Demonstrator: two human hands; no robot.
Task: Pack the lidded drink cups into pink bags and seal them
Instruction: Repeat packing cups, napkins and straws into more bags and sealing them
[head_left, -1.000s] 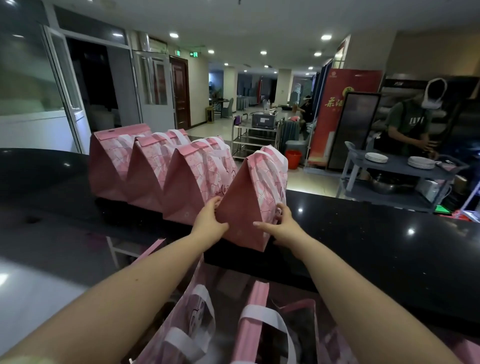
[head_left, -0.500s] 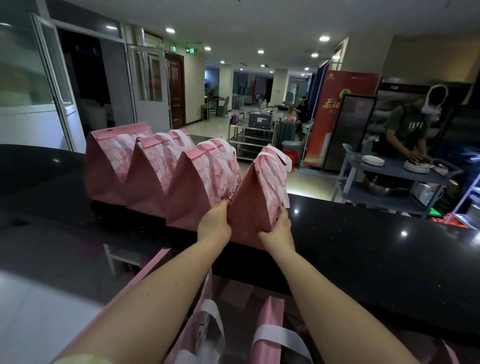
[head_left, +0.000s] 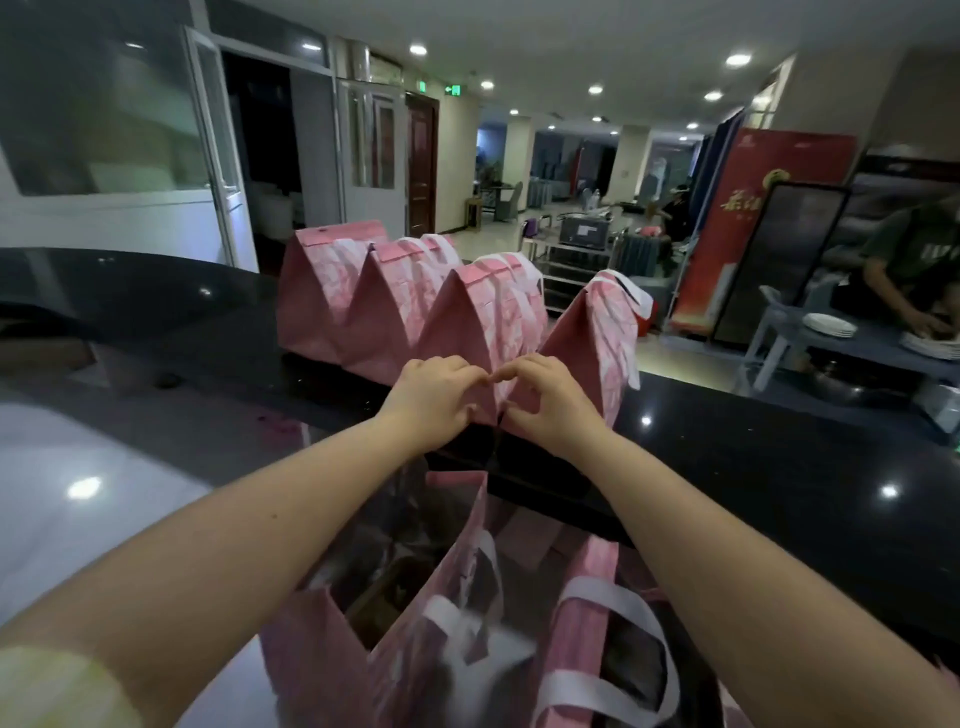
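Left hand (head_left: 434, 402) and right hand (head_left: 551, 404) meet, index fingertips touching, at the near foot of four sealed pink bags (head_left: 332, 296) standing in a row on the black counter (head_left: 779, 467). The left pinches the third bag (head_left: 467, 322) by its lower corner. The right pinches the adjoining corner of the rightmost bag (head_left: 589, 338). Open pink bags (head_left: 457, 654) with white handles stand nearer, below the counter's edge.

Four sealed pink bags (head_left: 470, 332), perhaps two open bags (head_left: 395, 670), two hands (head_left: 434, 402)
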